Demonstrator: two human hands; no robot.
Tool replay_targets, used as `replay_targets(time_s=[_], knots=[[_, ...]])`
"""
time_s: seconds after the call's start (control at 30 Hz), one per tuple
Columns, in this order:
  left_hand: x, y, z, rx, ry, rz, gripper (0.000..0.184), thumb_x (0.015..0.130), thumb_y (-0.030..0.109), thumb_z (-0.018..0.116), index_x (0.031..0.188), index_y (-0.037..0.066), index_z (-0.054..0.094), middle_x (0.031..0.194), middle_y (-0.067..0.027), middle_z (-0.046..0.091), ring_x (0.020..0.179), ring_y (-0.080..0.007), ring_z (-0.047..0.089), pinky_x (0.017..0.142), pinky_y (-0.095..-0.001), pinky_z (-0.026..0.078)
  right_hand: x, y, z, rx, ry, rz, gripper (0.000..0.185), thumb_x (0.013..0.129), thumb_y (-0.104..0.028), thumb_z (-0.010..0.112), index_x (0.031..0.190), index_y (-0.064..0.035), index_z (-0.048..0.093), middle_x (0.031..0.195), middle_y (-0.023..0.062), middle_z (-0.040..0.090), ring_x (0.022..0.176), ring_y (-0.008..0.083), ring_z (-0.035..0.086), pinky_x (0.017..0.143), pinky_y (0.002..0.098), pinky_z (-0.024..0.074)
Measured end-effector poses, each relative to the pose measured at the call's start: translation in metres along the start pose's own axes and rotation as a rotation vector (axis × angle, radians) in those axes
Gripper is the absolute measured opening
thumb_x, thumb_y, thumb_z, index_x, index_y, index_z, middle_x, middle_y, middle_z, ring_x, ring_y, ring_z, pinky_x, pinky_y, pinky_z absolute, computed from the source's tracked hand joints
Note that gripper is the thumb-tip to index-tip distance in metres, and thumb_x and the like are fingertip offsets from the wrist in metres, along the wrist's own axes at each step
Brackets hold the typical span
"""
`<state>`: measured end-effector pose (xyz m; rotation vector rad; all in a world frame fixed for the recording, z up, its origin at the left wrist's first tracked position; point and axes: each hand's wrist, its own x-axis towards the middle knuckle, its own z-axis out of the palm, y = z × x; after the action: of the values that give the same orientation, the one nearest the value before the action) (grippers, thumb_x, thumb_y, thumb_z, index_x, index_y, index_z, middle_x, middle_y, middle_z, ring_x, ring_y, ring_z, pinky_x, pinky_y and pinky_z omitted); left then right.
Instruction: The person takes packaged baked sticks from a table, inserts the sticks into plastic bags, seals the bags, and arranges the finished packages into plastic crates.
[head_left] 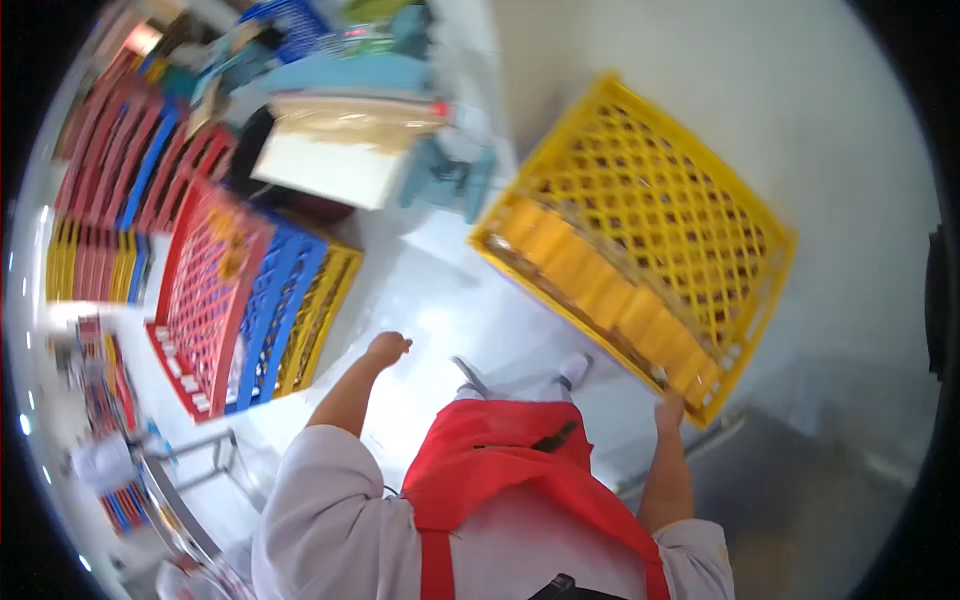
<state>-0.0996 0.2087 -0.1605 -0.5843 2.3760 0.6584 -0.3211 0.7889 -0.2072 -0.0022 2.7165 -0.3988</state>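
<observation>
My right hand is closed on the near corner rim of a yellow plastic crate, which has a lattice bottom. Along the crate's near side lies a row of several orange-yellow blocks, blurred, their kind unclear. The rest of the crate's lattice shows bare. My left hand hangs over the floor with its fingers curled in, and nothing shows in it. It is nearest to a stack of crates on the left, apart from them.
Red crate, blue crate and yellow crate stand stacked at left, the red one holding orange pieces. Behind are more stacked crates and a white box. A metal frame stands at lower left.
</observation>
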Motion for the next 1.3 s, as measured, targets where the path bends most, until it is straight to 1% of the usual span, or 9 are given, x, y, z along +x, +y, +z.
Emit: replay_targets(time_s=[0.13,0.23,0.3,0.37,0.43,0.7,0.9,1.07,1.3], knots=[[-0.079,-0.125,0.061,0.396,-0.08,-0.063,0.014,0.072,0.008,0.048,0.079,0.011,0.061,0.082,-0.0123,0.06,0.084,-0.0292,0.057,0.069,-0.0398,0.049,-0.041,-0.048,0.05,0.028,-0.169,-0.064,0.021,0.06,-0.001,0.053,0.08,-0.001,0.059,0.083,0.0179,0.06,0.084,0.0308,0.057,0.079,0.036,0.0429],[-0.133,-0.198,0.122,0.014,0.023,-0.364,0.022,0.077,0.024,0.048,0.08,0.011,0.064,0.087,-0.0147,0.061,0.084,-0.0296,0.057,0.074,-0.0383,0.045,-0.059,-0.161,0.061,0.281,-0.627,0.229,0.013,0.062,-0.01,0.06,0.072,-0.0022,0.061,0.072,0.015,0.061,0.073,0.0265,0.06,0.068,0.0369,0.0472],[-0.185,-0.2,0.124,-0.161,0.071,-0.501,0.029,0.079,0.031,0.047,0.079,0.01,0.066,0.089,-0.0157,0.061,0.083,-0.0296,0.057,0.076,-0.0376,0.044,-0.048,-0.225,0.076,-0.816,-0.617,-1.21,0.016,0.067,-0.015,0.06,0.071,0.0003,0.06,0.07,0.0176,0.061,0.066,0.0233,0.061,0.058,0.035,0.0484],[-0.225,-0.207,0.119,-0.5,0.021,-0.695,0.044,0.08,0.044,0.042,0.073,0.008,0.068,0.085,-0.0166,0.061,0.083,-0.03,0.057,0.078,-0.0365,0.042,-0.028,-0.267,0.128,0.161,-0.664,-0.198,0.025,0.071,-0.023,0.059,0.069,0.0012,0.059,0.064,0.0165,0.06,0.054,0.0226,0.06,0.051,0.0337,0.0469],[-0.236,-0.223,0.122,-0.593,0.101,-0.761,0.046,0.08,0.045,0.041,0.073,0.007,0.067,0.082,-0.017,0.061,0.081,-0.0308,0.057,0.078,-0.0376,0.042,-0.022,-0.358,0.113,0.066,-0.637,-0.461,0.038,0.073,-0.038,0.055,0.07,-0.0007,0.06,0.056,0.0125,0.056,0.05,0.0231,0.057,0.051,0.0347,0.045],[-0.163,-0.259,0.04,-1.024,0.793,-0.669,0.02,0.076,0.016,0.049,0.089,0.006,0.061,0.082,-0.0141,0.061,0.07,-0.0273,0.059,0.069,-0.037,0.045,0.001,-0.582,0.128,0.067,-0.295,-1.182,0.039,0.067,-0.023,0.064,0.096,0.0022,0.058,0.084,0.0169,0.061,0.077,0.0251,0.059,0.064,0.0327,0.0451],[-0.151,-0.263,-0.091,-0.928,1.023,-0.698,0.024,0.079,0.026,0.054,0.082,0.004,0.062,0.067,-0.0115,0.061,0.062,-0.0244,0.059,0.06,-0.0345,0.045,-0.054,-0.72,0.166,-0.114,-1.05,-1.054,0.049,0.068,-0.028,0.064,0.106,0.0022,0.054,0.093,0.018,0.06,0.086,0.0261,0.058,0.075,0.0317,0.0449],[-0.151,-0.311,-0.191,-0.616,1.181,-0.76,0.021,0.079,0.023,0.052,0.081,0.003,0.059,0.076,-0.0202,0.058,0.07,-0.0368,0.056,0.061,-0.0432,0.043,-0.097,-0.832,0.167,-0.323,-1.039,-1.531,0.044,0.07,-0.026,0.063,0.104,0.0002,0.056,0.094,0.018,0.059,0.086,0.0265,0.058,0.076,0.0335,0.0451],[-0.098,-0.376,-0.238,-0.28,1.243,-0.552,0.035,0.074,0.01,0.051,0.11,0.012,0.052,0.103,-0.0204,0.053,0.095,-0.0359,0.05,0.081,-0.0415,0.04,-0.127,-0.911,0.157,-0.089,-1.071,-1.501,0.042,0.074,-0.02,0.062,0.11,-0.0015,0.052,0.093,0.0139,0.059,0.083,0.0189,0.056,0.073,0.0306,0.0457]])
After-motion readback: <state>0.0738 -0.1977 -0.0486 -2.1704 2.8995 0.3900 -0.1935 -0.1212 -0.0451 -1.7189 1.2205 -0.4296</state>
